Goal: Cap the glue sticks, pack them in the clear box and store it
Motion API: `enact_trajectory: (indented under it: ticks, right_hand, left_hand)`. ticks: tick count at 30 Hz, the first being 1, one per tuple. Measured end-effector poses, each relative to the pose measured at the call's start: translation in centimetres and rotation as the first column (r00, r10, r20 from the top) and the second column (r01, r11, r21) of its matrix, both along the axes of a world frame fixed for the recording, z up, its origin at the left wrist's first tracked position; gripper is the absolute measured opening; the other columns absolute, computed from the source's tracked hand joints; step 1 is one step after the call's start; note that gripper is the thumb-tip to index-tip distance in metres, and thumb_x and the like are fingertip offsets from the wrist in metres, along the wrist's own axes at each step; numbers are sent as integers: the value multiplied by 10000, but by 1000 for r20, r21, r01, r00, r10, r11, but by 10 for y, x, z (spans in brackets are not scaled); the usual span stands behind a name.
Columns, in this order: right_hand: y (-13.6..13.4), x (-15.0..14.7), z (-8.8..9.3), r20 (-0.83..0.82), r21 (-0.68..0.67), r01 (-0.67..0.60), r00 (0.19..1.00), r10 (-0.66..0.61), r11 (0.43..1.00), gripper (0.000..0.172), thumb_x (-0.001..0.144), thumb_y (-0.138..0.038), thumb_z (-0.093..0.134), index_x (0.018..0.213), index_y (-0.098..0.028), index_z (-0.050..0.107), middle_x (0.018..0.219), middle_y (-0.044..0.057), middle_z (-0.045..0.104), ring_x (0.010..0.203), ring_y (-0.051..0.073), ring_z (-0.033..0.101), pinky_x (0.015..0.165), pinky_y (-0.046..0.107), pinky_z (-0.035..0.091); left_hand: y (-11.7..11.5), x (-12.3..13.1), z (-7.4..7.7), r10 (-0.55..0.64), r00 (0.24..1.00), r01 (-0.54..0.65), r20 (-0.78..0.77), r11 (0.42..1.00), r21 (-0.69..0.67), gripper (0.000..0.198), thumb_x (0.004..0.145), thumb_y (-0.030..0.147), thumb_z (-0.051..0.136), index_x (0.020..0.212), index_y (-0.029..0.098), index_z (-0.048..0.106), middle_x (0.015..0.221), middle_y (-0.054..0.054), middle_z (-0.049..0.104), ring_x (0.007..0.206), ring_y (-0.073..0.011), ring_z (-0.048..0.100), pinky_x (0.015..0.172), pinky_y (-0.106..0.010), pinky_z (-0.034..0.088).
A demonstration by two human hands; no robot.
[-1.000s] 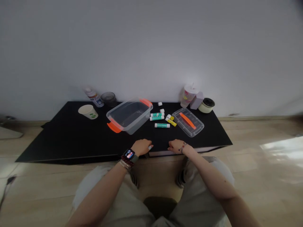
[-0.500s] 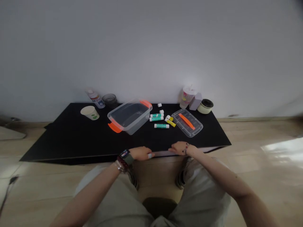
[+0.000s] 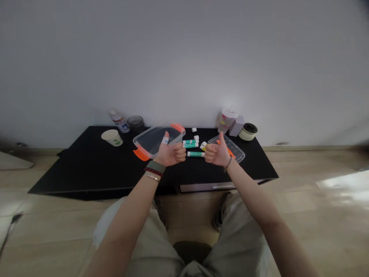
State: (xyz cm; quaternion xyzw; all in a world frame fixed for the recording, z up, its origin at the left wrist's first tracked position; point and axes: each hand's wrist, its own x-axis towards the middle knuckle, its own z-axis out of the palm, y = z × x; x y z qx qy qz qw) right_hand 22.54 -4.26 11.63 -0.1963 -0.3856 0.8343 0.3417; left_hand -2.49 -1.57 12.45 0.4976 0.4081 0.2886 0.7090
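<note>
My left hand (image 3: 170, 152) and my right hand (image 3: 215, 152) are raised above the black table (image 3: 86, 165), each curled into a fist with the thumb pointing up and nothing in it. Behind the left hand stands a clear plastic box (image 3: 157, 139) with orange clips. Several glue sticks (image 3: 191, 144) with green and yellow labels lie between the hands. The box's clear lid (image 3: 235, 150) with an orange handle lies behind the right hand.
A paper cup (image 3: 112, 137), a spray bottle (image 3: 118, 120) and a dark jar (image 3: 136, 122) stand at the back left. A drink cup with a straw (image 3: 226, 119), a small white box (image 3: 237, 125) and a round tin (image 3: 248, 132) stand at the back right, by the wall.
Both hands have lifted off the table's front edge and risen into thumbs-up fists. The view has tilted slightly; the things on the table have not moved.
</note>
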Motion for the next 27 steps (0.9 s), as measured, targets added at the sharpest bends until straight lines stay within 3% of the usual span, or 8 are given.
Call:
enact_trajectory:
  ticks: [3, 6, 10, 14, 21, 27]
  right_hand:
    - [8, 5, -36, 35, -130, 6, 999, -2, 991, 715, 760, -931, 40, 607, -252, 203, 452, -78, 172, 415, 90, 134, 382, 215, 202]
    - [7, 10, -54, 63, -190, 36, 998, -24, 981, 716, 760, -932, 42, 611, -249, 200, 448, -80, 180, 422, 91, 132, 387, 208, 191]
    - [9, 13, -54, 79, -206, 78, 995, -62, 975, 728, 738, -937, 2, 603, -248, 195, 450, -83, 158, 421, 90, 119, 388, 216, 189]
    - [12, 14, -52, 16, -174, 43, 999, -40, 984, 749, 698, -955, -21, 586, -242, 181, 447, -80, 156, 413, 82, 125, 383, 211, 200]
    - [12, 12, -55, 55, -202, 85, 996, -76, 976, 726, 736, -943, 19, 591, -247, 168, 446, -76, 178, 413, 85, 121, 387, 219, 203]
    - [12, 10, -52, 92, -206, 96, 993, -78, 974, 735, 722, -937, -21, 579, -238, 156, 442, -76, 157, 408, 86, 121, 388, 218, 200]
  left_hand:
    - [2, 3, -29, -35, 999, 36, 12, 998, -49, 717, 731, 863, -150, 587, 254, 200, 512, 23, 201, 479, -146, 263, 492, -361, 342]
    - [0, 0, -45, -67, 997, 72, 44, 990, -119, 720, 731, 850, -165, 575, 257, 213, 515, 18, 218, 474, -147, 267, 493, -368, 350]
    - [0, -2, -49, -91, 986, 120, 143, 969, -216, 729, 728, 853, -158, 563, 250, 216, 535, 25, 199, 477, -137, 218, 483, -350, 291]
    - [1, 1, -50, -55, 975, 111, 216, 960, -256, 715, 751, 856, -112, 572, 249, 219, 544, 29, 191, 487, -138, 196, 493, -343, 264]
    - [2, 1, -55, -42, 982, 83, 186, 973, -218, 682, 779, 829, -108, 596, 245, 193, 565, 29, 181, 509, -150, 206, 515, -356, 288]
    - [6, -1, -58, -71, 996, 78, 59, 987, -138, 642, 812, 795, -94, 622, 248, 183, 577, 24, 195, 534, -172, 265, 562, -388, 359]
